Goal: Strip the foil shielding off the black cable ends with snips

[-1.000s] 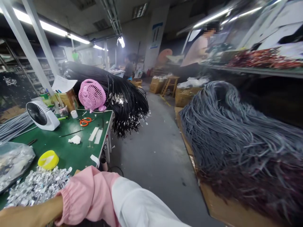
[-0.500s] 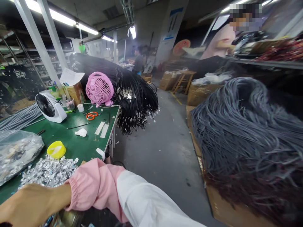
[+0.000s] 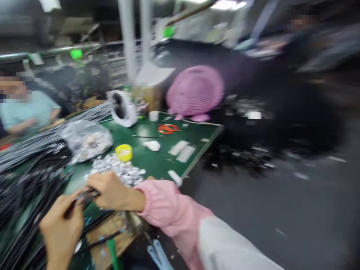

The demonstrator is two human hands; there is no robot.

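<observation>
My left hand (image 3: 63,225) is closed in a pinch on a black cable (image 3: 70,208) at the lower left. Close beside it, my right hand (image 3: 109,191), in a pink sleeve cover (image 3: 165,202), is also closed on the cable's end, where something dark glints like metal; blur hides its exact shape. Just behind my right hand lies a heap of small silvery metal pieces (image 3: 112,167), with a yellow tape roll (image 3: 123,153) at its back edge. Many black cables (image 3: 36,198) spread over the table to the left of my hands.
On the green table (image 3: 146,161) are a clear bag of small parts (image 3: 90,140), orange-handled scissors (image 3: 168,129), a white fan (image 3: 123,108) and a pink fan (image 3: 195,92). Blue handles (image 3: 159,255) show at the bottom. A co-worker (image 3: 28,108) sits at the far left.
My view has swung left, so the table sits further right and the grey cable pile has left the picture. My left hand has come into view, close to my right hand.
</observation>
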